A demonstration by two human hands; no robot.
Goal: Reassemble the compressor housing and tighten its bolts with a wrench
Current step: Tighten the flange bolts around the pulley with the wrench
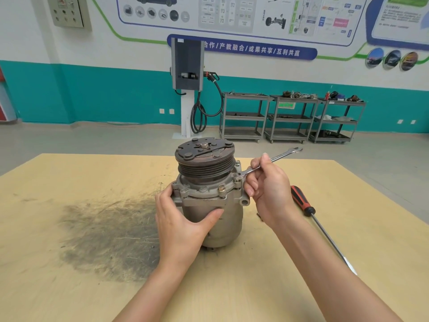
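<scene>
Wall banner (260,50) reading "合作/产教融合/成果共享/互利共赢". Mid-desk (69,287), left hand (183,226) is gripping compressor housing (216,219); right hand (269,189) is clenching wrench (267,161) on bolt (237,176).

The compressor housing (216,219) is dull, matt cast metal; the wrench (267,162) is bright polished steel; the surface (69,287) is smooth pale wood, grimy left of the housing.

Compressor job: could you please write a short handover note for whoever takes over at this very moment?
Left hand grips the compressor body, steadying it upright on the table.
Right hand holds the wrench, its ring end on a flange bolt at the right.
Done: housing is together, bolts sit in the flange.
Left: tighten this bolt, then check the others; tightness cannot be seen.
A screwdriver lies to the right.
</scene>
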